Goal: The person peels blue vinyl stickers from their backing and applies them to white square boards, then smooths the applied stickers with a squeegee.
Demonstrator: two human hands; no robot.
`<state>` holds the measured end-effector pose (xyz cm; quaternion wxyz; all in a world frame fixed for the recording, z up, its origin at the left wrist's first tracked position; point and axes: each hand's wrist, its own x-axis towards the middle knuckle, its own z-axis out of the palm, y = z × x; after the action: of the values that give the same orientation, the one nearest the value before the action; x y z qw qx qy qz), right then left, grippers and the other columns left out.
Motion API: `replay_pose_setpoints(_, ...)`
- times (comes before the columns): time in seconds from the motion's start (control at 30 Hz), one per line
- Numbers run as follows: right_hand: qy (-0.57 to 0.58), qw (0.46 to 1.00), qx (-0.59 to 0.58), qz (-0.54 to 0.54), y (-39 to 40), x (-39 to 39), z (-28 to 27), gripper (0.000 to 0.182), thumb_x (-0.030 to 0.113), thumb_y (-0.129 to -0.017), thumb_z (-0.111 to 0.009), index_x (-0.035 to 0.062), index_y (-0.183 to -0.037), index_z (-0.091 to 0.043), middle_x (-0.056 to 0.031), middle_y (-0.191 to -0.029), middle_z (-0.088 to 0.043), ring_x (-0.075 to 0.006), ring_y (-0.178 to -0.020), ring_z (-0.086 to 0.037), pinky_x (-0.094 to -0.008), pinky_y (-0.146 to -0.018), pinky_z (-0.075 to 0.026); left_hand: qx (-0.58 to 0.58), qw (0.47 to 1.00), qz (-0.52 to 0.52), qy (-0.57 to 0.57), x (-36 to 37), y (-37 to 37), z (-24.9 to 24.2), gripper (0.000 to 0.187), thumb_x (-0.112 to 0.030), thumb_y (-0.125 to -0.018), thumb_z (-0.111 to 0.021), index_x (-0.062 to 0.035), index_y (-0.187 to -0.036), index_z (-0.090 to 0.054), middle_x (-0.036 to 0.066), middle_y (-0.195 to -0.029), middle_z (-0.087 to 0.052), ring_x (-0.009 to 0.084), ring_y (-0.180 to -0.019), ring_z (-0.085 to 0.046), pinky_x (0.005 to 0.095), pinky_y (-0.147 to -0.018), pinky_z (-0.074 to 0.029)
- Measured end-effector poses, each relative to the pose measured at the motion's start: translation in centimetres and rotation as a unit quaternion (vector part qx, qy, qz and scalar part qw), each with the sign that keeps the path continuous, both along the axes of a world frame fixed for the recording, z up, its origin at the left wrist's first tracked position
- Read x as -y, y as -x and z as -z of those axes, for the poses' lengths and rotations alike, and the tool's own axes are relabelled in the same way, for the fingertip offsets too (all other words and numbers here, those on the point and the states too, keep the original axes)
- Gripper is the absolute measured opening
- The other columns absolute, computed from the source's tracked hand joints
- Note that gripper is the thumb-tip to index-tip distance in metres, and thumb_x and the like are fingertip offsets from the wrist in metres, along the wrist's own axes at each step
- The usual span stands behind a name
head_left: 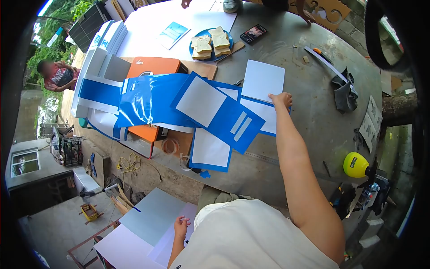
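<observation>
My right hand (281, 99) reaches across the metal table and grips the lower right corner of a white square sheet (263, 78). Under and beside it lie blue-bordered sheets with white panels; one blue sheet (237, 130) has two narrow white strips on it. Another blue-edged white sheet (210, 148) lies near the table's front edge. Glossy blue film (154, 96) stretches left over an orange machine (154, 66). Low beside my body, my left hand (181, 225) holds nothing, its fingers loosely apart, near large pale boards (154, 215).
Sandwiches (212, 42) on a blue plate, a phone (253, 34) and a booklet (174, 34) lie at the back. A dark cloth (345, 92) and a yellow spray bottle (356, 164) are right. A person (58, 76) is at far left; another person's hand (307, 17) shows at the far edge.
</observation>
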<state>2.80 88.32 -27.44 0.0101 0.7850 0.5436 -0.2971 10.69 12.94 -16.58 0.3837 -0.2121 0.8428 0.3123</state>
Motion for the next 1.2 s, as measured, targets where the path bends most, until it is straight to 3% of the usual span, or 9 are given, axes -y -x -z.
replay_pose_setpoints(0.1,0.008,1.0,-0.005,-0.013,-1.2,-1.6,2.0,0.093,0.037,-0.071,-0.093,-0.0039,-0.14,-0.046,-0.0248,-0.141,-0.054,-0.038,-0.132,-0.053,-0.0559,-0.098,-0.053,0.014,1.0,0.01,0.003,0.4,-0.4,0.0,0.035,-0.016,-0.101,-0.058,-0.0025,-0.132,-0.052,0.012,-0.109,-0.074,0.0203,-0.085,-0.072,0.0317,-0.071,-0.052)
replay_pose_setpoints(0.17,0.079,0.976,-0.194,-0.057,-2.2,-3.1,3.7,0.073,0.025,-0.078,-0.09,-0.0048,-0.133,-0.054,-0.0227,-0.131,-0.062,-0.0357,-0.116,-0.065,-0.0562,-0.09,-0.056,0.02,1.0,0.014,0.0,0.3,-0.5,-0.2,0.035,-0.016,-0.101,-0.058,-0.0022,-0.133,-0.052,0.012,-0.109,-0.074,0.02,-0.084,-0.072,0.0316,-0.071,-0.052)
replay_pose_setpoints(0.2,0.078,0.976,-0.195,-0.058,-2.6,-3.4,4.0,0.073,0.025,-0.078,-0.09,-0.0048,-0.133,-0.054,-0.0227,-0.131,-0.062,-0.0357,-0.116,-0.065,-0.0562,-0.09,-0.056,0.02,1.0,0.001,-0.005,0.1,-0.4,-0.3,0.035,-0.014,-0.1,-0.059,-0.0013,-0.132,-0.052,0.013,-0.109,-0.073,0.0207,-0.086,-0.072,0.031,-0.072,-0.052)
replay_pose_setpoints(0.27,0.101,0.888,-0.447,0.043,-3.0,-3.3,3.1,0.051,0.013,-0.087,-0.081,-0.0072,-0.126,-0.055,-0.0196,-0.121,-0.065,-0.0325,-0.102,-0.068,-0.0554,-0.086,-0.059,0.019,1.0,-0.016,-0.012,-0.6,-0.2,-0.2,0.035,-0.012,-0.099,-0.059,-0.0004,-0.131,-0.053,0.014,-0.109,-0.073,0.0214,-0.087,-0.072,0.0304,-0.074,-0.051)
replay_pose_setpoints(0.4,0.066,0.839,-0.54,0.019,-4.5,-1.8,-2.3,0.039,0.009,-0.094,-0.072,-0.0089,-0.124,-0.053,-0.0176,-0.115,-0.064,-0.0303,-0.101,-0.068,-0.0465,-0.087,-0.063,-0.078,0.996,0.005,-0.042,-2.3,1.3,0.1,0.03,-0.007,-0.099,-0.057,0.0022,-0.128,-0.054,0.015,-0.108,-0.072,0.0202,-0.09,-0.071,0.0319,-0.079,-0.054)
replay_pose_setpoints(0.57,0.03,0.789,-0.614,-0.003,-10.0,6.4,-12.0,0.038,0.005,-0.093,-0.071,-0.0087,-0.124,-0.053,-0.0172,-0.114,-0.064,-0.0266,-0.098,-0.069,-0.043,-0.084,-0.064,-0.187,0.954,0.046,-0.229,-12.5,5.1,-2.4,0.031,-0.009,-0.101,-0.059,0.0029,-0.129,-0.053,0.016,-0.118,-0.068,0.0193,-0.103,-0.067,0.0302,-0.087,-0.054)
replay_pose_setpoints(0.67,0.026,0.768,-0.64,-0.009,-13.8,13.8,-17.5,0.037,0.004,-0.093,-0.071,-0.0074,-0.124,-0.054,-0.0156,-0.114,-0.065,-0.0236,-0.098,-0.068,-0.0424,-0.084,-0.064,-0.213,0.928,0.118,-0.281,-21.1,6.4,-7.2,0.048,-0.009,-0.099,-0.064,-0.0009,-0.14,-0.041,0.016,-0.123,-0.067,0.0198,-0.107,-0.065,0.0318,-0.094,-0.053)
replay_pose_setpoints(0.83,0.004,0.746,-0.665,-0.04,-19.0,25.0,-22.5,0.03,0.002,-0.093,-0.073,-0.0021,-0.119,-0.06,-0.0083,-0.11,-0.07,-0.0152,-0.098,-0.066,-0.0322,-0.09,-0.056,-0.303,0.857,0.261,-0.325,-28.3,7.0,-10.9,0.078,-0.019,-0.088,-0.078,-0.0027,-0.149,-0.032,0.02,-0.135,-0.062,0.027,-0.116,-0.062,0.0402,-0.102,-0.049)
replay_pose_setpoints(1.2,-0.095,0.796,-0.594,-0.069,-23.7,43.0,-26.4,0.028,0.004,-0.092,-0.075,-0.0017,-0.116,-0.062,-0.0064,-0.109,-0.07,-0.012,-0.099,-0.063,-0.0294,-0.093,-0.05,-0.154,0.836,0.295,-0.435,-21.5,4.0,-8.0,0.095,-0.023,-0.078,-0.088,0.0052,-0.15,-0.032,0.02,-0.122,-0.061,0.0258,-0.107,-0.065,0.0391,-0.095,-0.054)
